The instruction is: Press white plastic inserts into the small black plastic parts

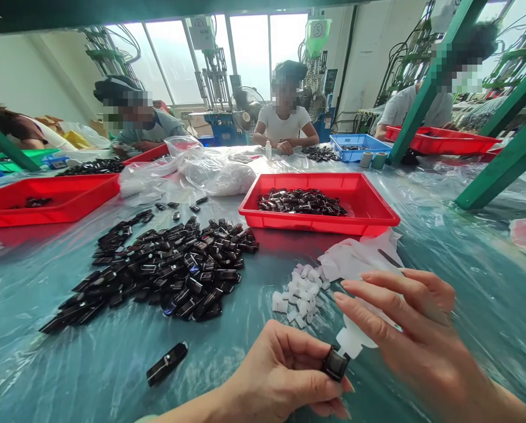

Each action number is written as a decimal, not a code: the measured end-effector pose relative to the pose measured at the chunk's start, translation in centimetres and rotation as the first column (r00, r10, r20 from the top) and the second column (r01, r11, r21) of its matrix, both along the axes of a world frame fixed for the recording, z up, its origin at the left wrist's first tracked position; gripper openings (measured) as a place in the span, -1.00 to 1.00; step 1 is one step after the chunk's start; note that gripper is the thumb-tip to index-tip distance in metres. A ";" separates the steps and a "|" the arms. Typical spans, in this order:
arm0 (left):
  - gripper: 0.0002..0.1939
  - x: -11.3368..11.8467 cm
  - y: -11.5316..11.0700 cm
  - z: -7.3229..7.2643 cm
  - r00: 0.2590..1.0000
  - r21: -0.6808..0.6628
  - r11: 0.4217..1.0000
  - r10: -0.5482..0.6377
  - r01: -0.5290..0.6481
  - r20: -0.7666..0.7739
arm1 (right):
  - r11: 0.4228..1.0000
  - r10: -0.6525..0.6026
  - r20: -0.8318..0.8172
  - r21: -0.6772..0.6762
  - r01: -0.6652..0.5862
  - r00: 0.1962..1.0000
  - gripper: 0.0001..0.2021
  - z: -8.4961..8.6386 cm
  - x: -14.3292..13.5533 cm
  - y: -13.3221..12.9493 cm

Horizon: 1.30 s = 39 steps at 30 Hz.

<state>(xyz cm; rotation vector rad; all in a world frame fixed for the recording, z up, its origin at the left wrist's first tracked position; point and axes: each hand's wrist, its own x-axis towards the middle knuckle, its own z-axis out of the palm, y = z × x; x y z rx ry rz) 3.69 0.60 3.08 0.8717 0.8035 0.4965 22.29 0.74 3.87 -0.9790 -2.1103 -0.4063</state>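
Note:
In my left hand (pixel 289 373) a small black plastic part (pixel 336 364) is pinched between thumb and fingers. My right hand (pixel 415 326) is bent around a white squeeze bottle (pixel 355 336), much of it hidden behind the fingers. The bottle's narrow tip points down at the top of the black part and seems to touch it. Just beyond my hands lies a heap of small white plastic pieces (pixel 302 294). A large pile of black parts (pixel 170 267) spreads to the left, and a single black part (pixel 167 364) lies nearer me.
A red tray (pixel 318 223) with black parts stands ahead; another red tray (pixel 51 214) is at the left. Crumpled clear bags (pixel 214 173) and a white sheet (pixel 355 255) lie on the plastic-covered table. Green posts (pixel 501 158) rise at the right. Several people sit across.

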 end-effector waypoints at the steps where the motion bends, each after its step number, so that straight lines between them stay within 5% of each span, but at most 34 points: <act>1: -0.81 0.0 0.0 0.0 1.000 -0.002 1.000 0.002 -0.002 0.001 | 1.000 0.001 0.002 0.003 -0.001 1.000 -0.74 0.0 0.1 0.0; 25: -0.81 -0.2 -0.2 -0.2 0.999 -0.015 0.999 -0.039 0.039 0.001 | 0.998 0.010 0.029 0.058 -0.012 1.000 -0.72 -0.1 0.2 0.0; 39: -0.83 -0.2 -0.2 0.0 0.998 -0.015 0.999 -0.052 0.052 -0.019 | 0.996 0.079 0.007 -0.028 -0.079 0.997 -0.73 -0.2 0.4 0.3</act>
